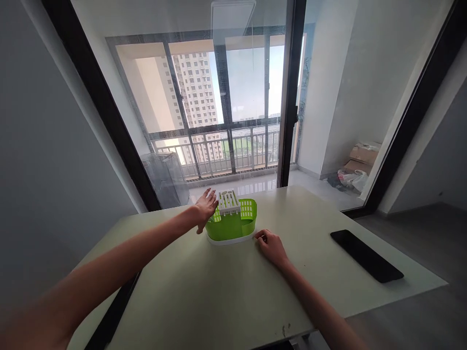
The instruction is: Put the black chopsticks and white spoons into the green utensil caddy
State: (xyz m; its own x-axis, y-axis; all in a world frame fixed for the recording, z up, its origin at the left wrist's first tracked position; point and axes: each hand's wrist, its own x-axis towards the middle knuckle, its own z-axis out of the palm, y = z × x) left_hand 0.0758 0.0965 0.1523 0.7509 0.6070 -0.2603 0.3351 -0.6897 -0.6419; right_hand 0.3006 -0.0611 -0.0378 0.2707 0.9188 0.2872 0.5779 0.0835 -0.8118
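A green plastic basket [226, 230] with slotted ends stands upright on its white base [228, 242], near the table's far side. Across its top sits a white slotted rack [229, 201] with round and long openings. My left hand [206, 208] is at the basket's left side, fingers stretched out and thumb pointing down; its palm is turned from view, so full contact cannot be judged. At the lower right of the basket, my right hand [272, 246] rests on the table with curled fingers, its fingertips at the edge of the white base.
The pale table [204, 296] carries a flat black slab [367, 255] at the right and a dark strip [115, 311] at the left. Behind stands a glass sliding door with a dark frame [288, 97]. Cardboard boxes [365, 154] and bags lie on the floor beyond it.
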